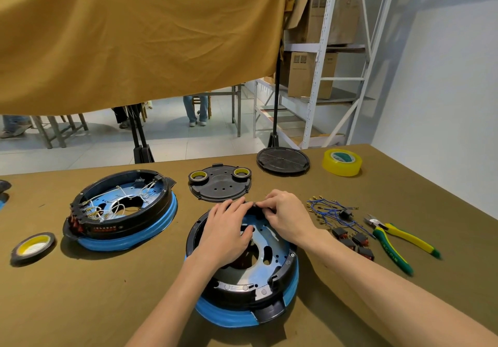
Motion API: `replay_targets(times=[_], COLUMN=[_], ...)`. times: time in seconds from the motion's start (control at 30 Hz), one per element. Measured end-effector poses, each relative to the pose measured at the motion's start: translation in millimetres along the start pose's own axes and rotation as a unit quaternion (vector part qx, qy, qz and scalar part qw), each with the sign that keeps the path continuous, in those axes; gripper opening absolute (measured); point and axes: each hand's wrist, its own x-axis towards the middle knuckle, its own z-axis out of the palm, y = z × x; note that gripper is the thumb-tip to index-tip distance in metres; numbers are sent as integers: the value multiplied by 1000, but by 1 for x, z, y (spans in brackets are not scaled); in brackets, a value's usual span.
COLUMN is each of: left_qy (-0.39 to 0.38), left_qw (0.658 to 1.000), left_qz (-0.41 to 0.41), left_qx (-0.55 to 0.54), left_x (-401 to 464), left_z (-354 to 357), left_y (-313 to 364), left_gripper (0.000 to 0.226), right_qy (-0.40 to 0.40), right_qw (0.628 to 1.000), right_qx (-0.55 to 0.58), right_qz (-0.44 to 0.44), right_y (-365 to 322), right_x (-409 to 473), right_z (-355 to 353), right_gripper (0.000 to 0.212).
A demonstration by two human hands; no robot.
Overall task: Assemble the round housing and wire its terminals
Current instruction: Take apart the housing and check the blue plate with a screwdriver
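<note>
A round black housing (258,290) with a blue band and a metal plate inside lies on the table in front of me. My left hand (226,233) rests over its far left part, fingers reaching the far rim. My right hand (285,217) pinches a small black part (253,204) at that far rim. To the right lie blue wires with brass terminals (327,210) and several black-and-red switches (355,241). What my fingers touch under the hands is hidden.
A second housing (121,209), wired with white leads, sits at the left. Behind are a black cover (219,187) carrying two tape rolls, a black disc (283,161) and yellow tape (342,162). Yellow-green pliers (396,241) lie right; a tape roll (32,247) lies left.
</note>
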Motion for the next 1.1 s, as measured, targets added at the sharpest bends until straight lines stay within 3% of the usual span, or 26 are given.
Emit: replay_targets(times=[0.1, 0.33, 0.47, 0.53, 0.6, 0.67, 0.7, 0.8, 0.87, 1.0, 1.1], left_qy=[0, -15, -93, -123, -61, -7, -30, -191, -214, -286, -285], left_qw=[1000, 1000, 990, 987, 997, 999, 993, 961, 950, 914, 895], left_qz=[0, 14, 71, 72, 50, -33, -83, -164, -192, -237, -263], left_qx=[-2, -16, -78, -76, -27, -42, -75, -118, -123, -164, -217], left_x=[0, -1, 3, 3, -1, -11, -16, -24, -25, -26, -29], left_z=[-1, -7, -28, -38, -40, -37, -37, -36, -40, -46, -40], left_y=[1, -1, -6, -1, 12, 25, 30, 36, 38, 47, 42], left_gripper=[60, 63, 60, 57, 41, 18, 13, 21, 31, 79, 89], right_qy=[36, -28, -94, -152, -222, -270, -285, -316, -329, -326, -301], right_qw=[998, 998, 985, 967, 930, 887, 867, 806, 785, 824, 850], right_qx=[33, -12, 91, 146, 206, 260, 286, 372, 391, 326, 308], right_qz=[28, 60, 114, 145, 207, 269, 292, 336, 350, 327, 304], right_y=[-1, -1, 10, 11, 8, 1, -2, -3, -3, 1, 8], right_x=[-3, -10, -16, -16, -16, -18, -21, -30, -35, -36, -35], right_z=[-1, -3, -15, -23, -28, -30, -31, -35, -38, -38, -32], right_gripper=[29, 20, 15, 20, 31, 38, 38, 39, 43, 48, 56])
